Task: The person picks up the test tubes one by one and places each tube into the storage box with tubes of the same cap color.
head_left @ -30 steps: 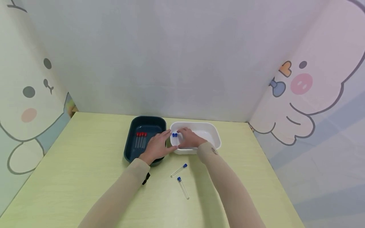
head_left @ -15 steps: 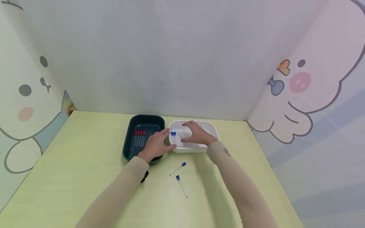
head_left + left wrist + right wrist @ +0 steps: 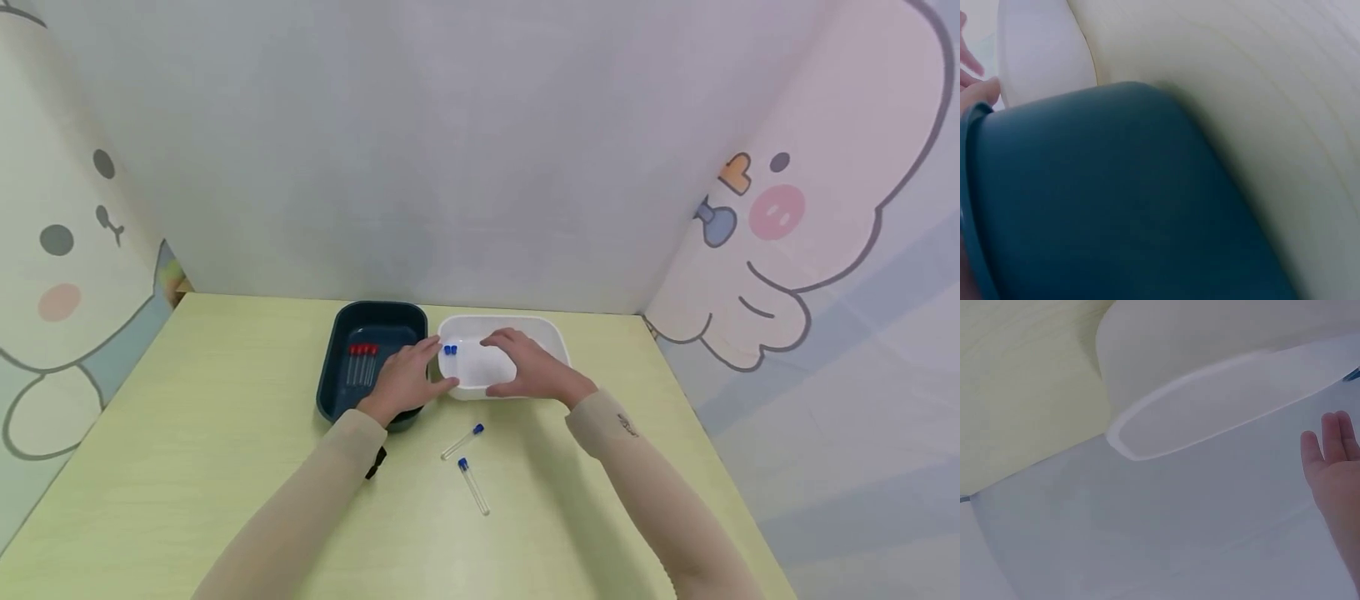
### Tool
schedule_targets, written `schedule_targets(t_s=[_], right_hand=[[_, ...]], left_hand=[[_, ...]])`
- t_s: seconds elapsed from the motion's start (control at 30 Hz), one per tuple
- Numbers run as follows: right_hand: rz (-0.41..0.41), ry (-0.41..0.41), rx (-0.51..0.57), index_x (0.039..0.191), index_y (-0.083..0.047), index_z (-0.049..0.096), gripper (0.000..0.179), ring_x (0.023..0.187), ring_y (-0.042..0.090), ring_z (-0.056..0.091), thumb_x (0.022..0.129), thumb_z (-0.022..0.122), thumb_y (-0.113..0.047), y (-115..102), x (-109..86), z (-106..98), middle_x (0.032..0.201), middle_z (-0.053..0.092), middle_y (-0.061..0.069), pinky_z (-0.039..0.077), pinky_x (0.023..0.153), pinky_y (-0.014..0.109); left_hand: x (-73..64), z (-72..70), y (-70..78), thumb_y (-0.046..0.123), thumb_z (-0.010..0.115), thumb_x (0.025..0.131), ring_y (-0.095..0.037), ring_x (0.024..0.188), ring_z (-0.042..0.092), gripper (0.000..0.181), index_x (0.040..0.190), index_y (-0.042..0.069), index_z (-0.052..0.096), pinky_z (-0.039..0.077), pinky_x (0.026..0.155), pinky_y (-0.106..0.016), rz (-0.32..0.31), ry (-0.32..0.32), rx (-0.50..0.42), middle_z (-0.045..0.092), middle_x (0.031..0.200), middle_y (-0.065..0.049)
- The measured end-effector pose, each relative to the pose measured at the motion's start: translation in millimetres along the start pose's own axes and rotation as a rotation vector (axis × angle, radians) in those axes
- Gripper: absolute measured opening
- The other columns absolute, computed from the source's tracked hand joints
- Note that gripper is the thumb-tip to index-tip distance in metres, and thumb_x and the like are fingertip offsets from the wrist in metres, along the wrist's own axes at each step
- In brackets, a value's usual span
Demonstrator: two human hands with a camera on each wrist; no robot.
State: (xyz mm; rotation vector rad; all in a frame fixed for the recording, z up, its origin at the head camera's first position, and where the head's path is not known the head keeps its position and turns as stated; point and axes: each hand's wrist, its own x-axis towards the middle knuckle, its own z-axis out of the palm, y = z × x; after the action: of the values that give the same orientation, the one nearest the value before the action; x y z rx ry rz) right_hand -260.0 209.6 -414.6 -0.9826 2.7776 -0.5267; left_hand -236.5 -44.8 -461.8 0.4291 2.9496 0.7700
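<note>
1. Dark tray (image 3: 390,326). It is standing on the table (image 3: 187,417), left of its neighbour, and the red-capped tubes (image 3: 362,365) are lying side by side inside. You are probably working most cleanly when you are carrying your wrist high enough to miss these tubes and the near rim.

2. Left hand (image 3: 407,377). You are holding it across the dark tray's right side, thumb spread from the fingers, nothing visibly pinched (whether it is touching a rim, the views are not telling).

3. White tray (image 3: 472,363). Two blue-capped tubes (image 3: 450,350) are lying at its left end, just beside your left fingertips. Their clear bodies are fading into the white floor, so you are likely judging position best by the caps.

4. Loose tubes. A farther tube (image 3: 462,442) and a nearer tube (image 3: 474,488), both blue-capped, are lying slantwise on the table before the trays, apart from each other. Round barrels may be rolling if a sleeve is brushing them; a light pinch near the cap is probably serving you best.

5. Right hand (image 3: 534,369). You are spreading thumb and fingers in a wide C over the white tray, gripping nothing visible. Moving gently is likely sparing that tray a nudge.
</note>
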Motion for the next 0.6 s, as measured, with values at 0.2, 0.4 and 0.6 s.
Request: schedule_targets(t_s=[0.2,0.4,0.6], right_hand=[[-0.07,-0.007,-0.013,0.15,-0.014,0.049,0.079,0.145,0.033,0.045,0.083,0.085,-0.038,-20,-16.7,-4,0.155,0.047,0.012,0.039,0.121,0.055],[-0.121,-0.016,-0.015,0.15,-0.015,0.05,0.076,0.144,0.031,0.046,0.085,0.083,-0.038,-35,-30.4,-8,0.153,0.05,0.009,0.041,0.119,0.053],[-0.168,-0.025,-0.043,0.149,-0.015,0.051,0.076,0.144,0.025,0.047,0.085,0.084,-0.041,-42,-42.7,-5,0.151,0.053,0.004,0.041,0.12,0.048]], left_hand=[[0.6,-0.1,-1.1,0.056,0.07,0.093,-0.041,0.15,0.041,0.084,0.157,0.009,0.043,0.036,0.121,-0.065,-0.006,-0.013,0.013,0.037,0.168,-0.01],[0.8,0.6,-1.4,0.056,0.071,0.092,-0.041,0.15,0.041,0.084,0.157,0.009,0.044,0.035,0.121,-0.065,-0.006,-0.006,0.008,0.037,0.168,-0.01],[-0.2,0.8,0.5,0.056,0.071,0.092,-0.04,0.149,0.042,0.085,0.157,0.009,0.044,0.036,0.121,-0.064,-0.002,-0.004,0.003,0.038,0.167,-0.009]])
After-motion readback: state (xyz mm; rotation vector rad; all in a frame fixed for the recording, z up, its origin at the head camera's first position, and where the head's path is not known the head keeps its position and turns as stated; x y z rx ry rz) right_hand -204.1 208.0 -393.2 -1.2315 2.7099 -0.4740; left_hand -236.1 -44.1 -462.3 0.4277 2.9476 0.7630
